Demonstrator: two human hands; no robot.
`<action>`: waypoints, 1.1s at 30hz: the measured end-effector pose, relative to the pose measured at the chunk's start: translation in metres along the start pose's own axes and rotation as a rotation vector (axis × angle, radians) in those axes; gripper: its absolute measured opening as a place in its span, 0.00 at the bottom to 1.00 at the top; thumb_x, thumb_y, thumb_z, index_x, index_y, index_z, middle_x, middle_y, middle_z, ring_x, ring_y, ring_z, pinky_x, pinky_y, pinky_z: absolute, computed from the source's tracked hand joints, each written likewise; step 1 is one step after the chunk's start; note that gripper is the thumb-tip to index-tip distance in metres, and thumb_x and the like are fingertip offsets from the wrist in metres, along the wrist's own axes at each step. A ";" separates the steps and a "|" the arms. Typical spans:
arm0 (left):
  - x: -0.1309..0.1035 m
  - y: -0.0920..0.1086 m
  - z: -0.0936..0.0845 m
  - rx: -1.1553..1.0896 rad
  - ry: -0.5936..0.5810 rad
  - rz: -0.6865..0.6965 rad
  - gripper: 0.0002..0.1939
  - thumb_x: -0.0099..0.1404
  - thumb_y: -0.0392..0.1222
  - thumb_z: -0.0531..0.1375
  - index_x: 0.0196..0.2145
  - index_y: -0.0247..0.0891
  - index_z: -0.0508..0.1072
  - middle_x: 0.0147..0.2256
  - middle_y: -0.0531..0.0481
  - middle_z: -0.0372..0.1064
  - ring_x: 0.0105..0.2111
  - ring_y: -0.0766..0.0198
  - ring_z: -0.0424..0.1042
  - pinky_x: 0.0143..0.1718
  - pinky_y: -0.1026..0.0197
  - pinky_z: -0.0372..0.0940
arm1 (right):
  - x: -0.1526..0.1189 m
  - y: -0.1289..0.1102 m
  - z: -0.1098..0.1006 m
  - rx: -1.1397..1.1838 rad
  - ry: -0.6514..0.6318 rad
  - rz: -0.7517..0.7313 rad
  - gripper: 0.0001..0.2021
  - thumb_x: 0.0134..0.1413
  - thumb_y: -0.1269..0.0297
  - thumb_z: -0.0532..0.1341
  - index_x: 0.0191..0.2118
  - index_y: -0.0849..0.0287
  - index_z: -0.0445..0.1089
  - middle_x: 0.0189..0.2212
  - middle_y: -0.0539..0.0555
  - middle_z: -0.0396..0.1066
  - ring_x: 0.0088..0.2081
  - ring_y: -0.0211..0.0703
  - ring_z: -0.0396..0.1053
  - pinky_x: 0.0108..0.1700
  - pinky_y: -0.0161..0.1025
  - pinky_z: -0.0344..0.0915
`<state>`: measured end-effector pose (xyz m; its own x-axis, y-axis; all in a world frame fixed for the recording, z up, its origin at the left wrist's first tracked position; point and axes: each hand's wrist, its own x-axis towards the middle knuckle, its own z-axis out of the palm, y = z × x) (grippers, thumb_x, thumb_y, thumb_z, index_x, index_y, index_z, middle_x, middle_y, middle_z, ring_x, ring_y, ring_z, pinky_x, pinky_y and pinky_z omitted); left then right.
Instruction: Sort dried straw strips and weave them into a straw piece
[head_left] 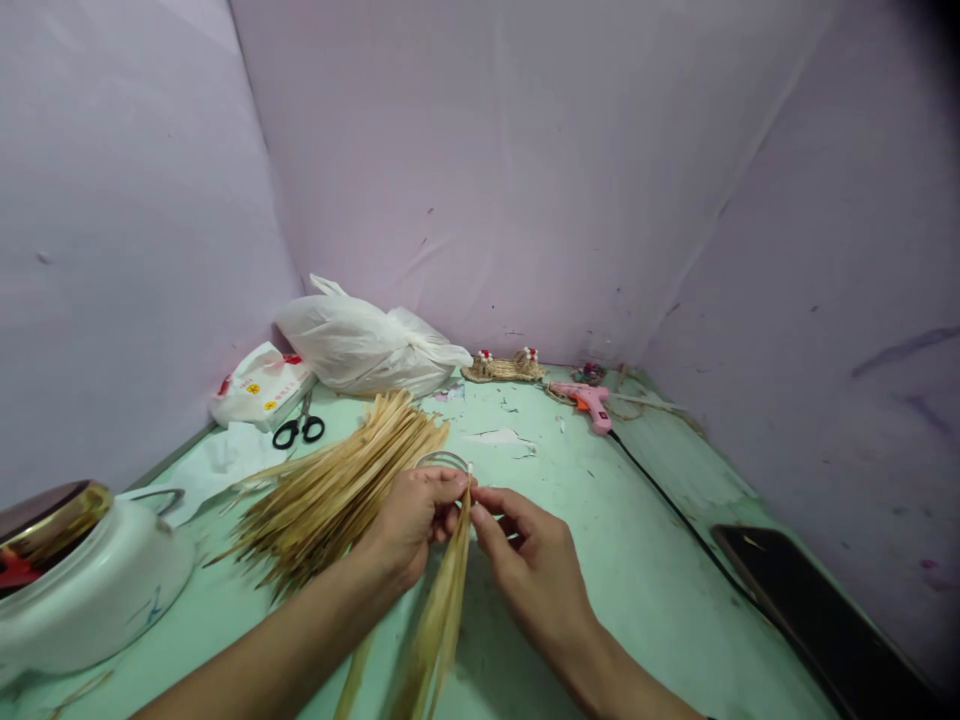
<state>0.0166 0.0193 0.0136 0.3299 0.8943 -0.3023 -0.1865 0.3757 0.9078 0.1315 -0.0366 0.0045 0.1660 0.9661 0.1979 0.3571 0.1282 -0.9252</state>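
Observation:
Pinched in my left hand (414, 512) is the top end of several pale dried leaf strips (442, 630), which hang down toward me. My right hand (534, 560) is closed at the same end, its thumb and forefinger on the strips. A small white tip (470, 467) sticks up just above my fingers; what it belongs to is unclear. Left of my hands lies a thick bundle of dried leaf strips (341, 490). Behind my fingertips is the rim of a clear round dish (444, 458), partly hidden by my left hand.
Black-handled scissors (300, 430), a tissue packet (266, 390) and a white plastic bag (367, 345) lie back left. A white pot (97, 600) stands front left. A small woven piece (504, 369) sits by the wall. Rightward are a corded pink glue gun (592, 405) and a phone (817, 610).

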 end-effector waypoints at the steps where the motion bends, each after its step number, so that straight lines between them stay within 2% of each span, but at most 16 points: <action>1: 0.000 -0.001 0.000 0.006 -0.015 -0.006 0.09 0.44 0.41 0.62 0.18 0.32 0.68 0.10 0.57 0.55 0.11 0.76 0.50 0.14 0.70 0.40 | 0.003 0.001 -0.002 0.021 0.033 0.044 0.10 0.50 0.61 0.57 0.32 0.60 0.72 0.28 0.54 0.73 0.28 0.41 0.68 0.30 0.36 0.64; 4: 0.000 -0.005 0.001 0.013 -0.085 -0.014 0.12 0.45 0.43 0.62 0.17 0.33 0.65 0.10 0.57 0.54 0.10 0.77 0.49 0.14 0.70 0.38 | 0.016 0.006 -0.007 0.214 0.074 0.240 0.12 0.45 0.59 0.60 0.33 0.62 0.71 0.24 0.53 0.70 0.22 0.37 0.64 0.23 0.34 0.62; 6: 0.000 -0.008 0.000 0.005 -0.129 -0.023 0.12 0.46 0.43 0.62 0.17 0.32 0.65 0.11 0.57 0.55 0.11 0.77 0.49 0.14 0.70 0.38 | 0.022 0.009 -0.008 0.379 -0.008 0.341 0.16 0.41 0.58 0.63 0.35 0.64 0.72 0.19 0.50 0.66 0.19 0.34 0.60 0.20 0.33 0.59; 8: 0.001 -0.012 -0.001 -0.003 -0.165 -0.044 0.11 0.47 0.43 0.61 0.17 0.32 0.66 0.11 0.55 0.57 0.11 0.78 0.49 0.14 0.70 0.39 | 0.025 0.013 -0.008 0.491 -0.099 0.372 0.16 0.37 0.57 0.65 0.32 0.65 0.72 0.14 0.47 0.61 0.16 0.32 0.56 0.19 0.32 0.58; 18: 0.007 -0.025 -0.003 -0.014 -0.145 -0.157 0.12 0.46 0.44 0.63 0.17 0.32 0.67 0.12 0.54 0.61 0.11 0.76 0.54 0.13 0.72 0.45 | 0.028 0.031 -0.012 0.562 -0.163 0.395 0.15 0.36 0.56 0.67 0.27 0.65 0.72 0.16 0.47 0.62 0.16 0.29 0.55 0.18 0.30 0.57; 23: 0.011 -0.027 -0.002 0.003 -0.032 -0.124 0.12 0.44 0.44 0.64 0.23 0.32 0.68 0.12 0.53 0.63 0.11 0.73 0.58 0.12 0.71 0.51 | 0.029 0.034 -0.011 0.478 -0.188 0.394 0.13 0.39 0.57 0.65 0.26 0.64 0.70 0.15 0.47 0.61 0.16 0.29 0.56 0.19 0.30 0.56; 29: 0.012 -0.025 -0.003 0.018 0.001 -0.146 0.13 0.43 0.44 0.64 0.22 0.32 0.68 0.11 0.51 0.65 0.10 0.71 0.60 0.12 0.69 0.55 | 0.024 0.041 -0.007 0.249 -0.097 0.199 0.08 0.45 0.62 0.61 0.29 0.60 0.74 0.26 0.53 0.68 0.22 0.34 0.61 0.20 0.31 0.59; 33: 0.012 -0.025 -0.003 0.038 -0.019 -0.138 0.13 0.42 0.44 0.64 0.20 0.31 0.68 0.12 0.50 0.66 0.10 0.71 0.61 0.13 0.69 0.56 | 0.022 0.044 -0.006 0.196 -0.083 0.145 0.07 0.47 0.64 0.60 0.29 0.58 0.75 0.26 0.54 0.70 0.23 0.35 0.63 0.20 0.31 0.59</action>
<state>0.0219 0.0210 -0.0138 0.3672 0.8301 -0.4197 -0.1032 0.4848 0.8685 0.1562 -0.0106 -0.0300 0.1240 0.9915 0.0389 0.1488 0.0202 -0.9887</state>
